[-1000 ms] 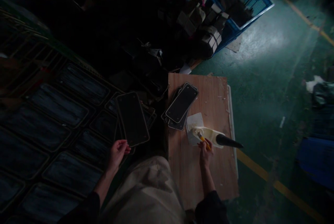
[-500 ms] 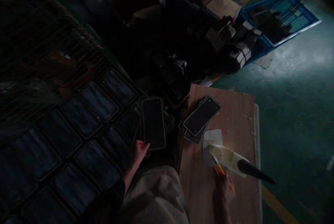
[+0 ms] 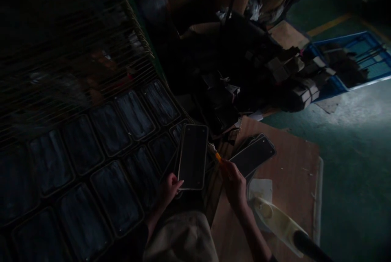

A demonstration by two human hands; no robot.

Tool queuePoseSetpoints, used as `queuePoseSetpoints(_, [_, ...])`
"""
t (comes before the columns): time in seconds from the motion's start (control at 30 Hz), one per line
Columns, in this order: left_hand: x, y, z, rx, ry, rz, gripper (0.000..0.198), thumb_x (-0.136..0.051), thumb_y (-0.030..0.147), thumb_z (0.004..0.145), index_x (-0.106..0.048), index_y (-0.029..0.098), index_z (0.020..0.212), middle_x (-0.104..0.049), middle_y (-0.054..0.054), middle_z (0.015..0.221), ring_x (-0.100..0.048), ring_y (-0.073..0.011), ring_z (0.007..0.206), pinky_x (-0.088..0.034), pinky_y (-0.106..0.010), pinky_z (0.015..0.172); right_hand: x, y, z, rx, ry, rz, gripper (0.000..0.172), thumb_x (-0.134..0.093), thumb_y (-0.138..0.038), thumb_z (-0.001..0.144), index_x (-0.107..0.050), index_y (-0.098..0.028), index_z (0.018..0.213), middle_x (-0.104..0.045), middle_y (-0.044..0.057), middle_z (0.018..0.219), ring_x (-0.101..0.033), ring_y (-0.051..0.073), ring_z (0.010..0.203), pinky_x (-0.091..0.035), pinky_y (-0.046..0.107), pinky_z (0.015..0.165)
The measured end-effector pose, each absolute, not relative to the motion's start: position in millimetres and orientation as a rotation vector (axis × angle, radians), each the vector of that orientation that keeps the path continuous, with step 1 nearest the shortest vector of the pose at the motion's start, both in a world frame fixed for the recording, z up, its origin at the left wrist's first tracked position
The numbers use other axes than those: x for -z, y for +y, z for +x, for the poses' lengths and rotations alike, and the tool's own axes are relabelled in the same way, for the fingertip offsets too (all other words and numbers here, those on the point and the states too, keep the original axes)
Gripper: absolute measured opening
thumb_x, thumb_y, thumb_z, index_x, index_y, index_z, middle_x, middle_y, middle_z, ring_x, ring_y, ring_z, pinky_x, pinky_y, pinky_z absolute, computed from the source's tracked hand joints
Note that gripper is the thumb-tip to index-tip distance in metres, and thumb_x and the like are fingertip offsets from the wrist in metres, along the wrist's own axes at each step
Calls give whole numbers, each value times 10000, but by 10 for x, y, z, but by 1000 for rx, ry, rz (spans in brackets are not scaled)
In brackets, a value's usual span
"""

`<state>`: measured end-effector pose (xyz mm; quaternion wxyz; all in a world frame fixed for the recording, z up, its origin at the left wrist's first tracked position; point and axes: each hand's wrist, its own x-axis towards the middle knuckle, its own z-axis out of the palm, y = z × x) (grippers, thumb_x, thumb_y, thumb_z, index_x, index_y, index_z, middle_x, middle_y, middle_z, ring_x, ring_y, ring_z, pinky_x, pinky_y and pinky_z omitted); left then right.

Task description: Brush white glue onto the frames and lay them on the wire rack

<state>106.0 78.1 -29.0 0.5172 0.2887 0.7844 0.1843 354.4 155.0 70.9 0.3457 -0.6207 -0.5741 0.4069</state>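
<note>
My left hand (image 3: 170, 188) pinches the lower left corner of a dark rectangular panel (image 3: 193, 157) that has rounded corners, a pale edge and small studs near its corners. In my right hand (image 3: 233, 182) is a brush (image 3: 217, 156) with an orange handle, its whitish tip just right of the panel's edge. More dark panels (image 3: 255, 157) lie stacked on a wooden board, partly hidden by my right hand. A pale bottle-like container (image 3: 275, 218) with a dark end lies tilted over a white sheet (image 3: 265, 189), beside my right forearm.
Rows of dark panels with streaky whitish surfaces (image 3: 117, 197) cover the left side, below a wire rack (image 3: 91, 50). The wooden board (image 3: 293, 164) is at my right. Further off are bundled dark pieces (image 3: 305, 91) and a blue crate (image 3: 342, 82) on a green floor.
My right hand has brought the brush from the container up and left to the panel's right side. My left hand still holds the panel. The view has shifted, moving the surroundings right and down.
</note>
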Motion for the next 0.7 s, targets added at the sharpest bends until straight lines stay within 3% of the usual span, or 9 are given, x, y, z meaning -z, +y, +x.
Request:
queuePoseSetpoints(0.17, [323,753,1023,-644,1695,421,431,-723,496,594,-425,204,700,-559,69,535,-584,-126,368,-412,-186,344,-746,2154,3336,-855,-2139,-1511,284,-419,-207,943,-577,-202,1179,-592,50,923,-567,125,725,-435,210,629])
queuePoseSetpoints(0.37, [244,772,1043,-702,1661,377,395,-709,477,615,-451,193,705,-573,62,544,-545,-92,342,-370,-156,312,-697,2507,3140,-608,-2464,-1502,363,-448,-132,892,-552,-201,1233,-590,59,949,-540,153,750,-406,235,647])
queuePoseSetpoints(0.53, [233,768,1033,-696,1657,375,361,-694,455,642,-463,189,719,-584,58,565,-550,-89,353,-376,-156,321,-609,2358,3100,-585,-2557,-1498,349,-409,-111,916,-545,-201,1224,-585,59,931,-534,157,741,-382,243,640])
queuePoseSetpoints(0.7, [253,748,1026,-701,1667,399,327,-684,427,665,-468,191,732,-557,71,536,-559,-98,359,-390,-163,327,-668,1728,3150,-776,-2595,-1517,302,-401,-136,947,-527,-207,1212,-588,53,912,-531,149,716,-364,238,613])
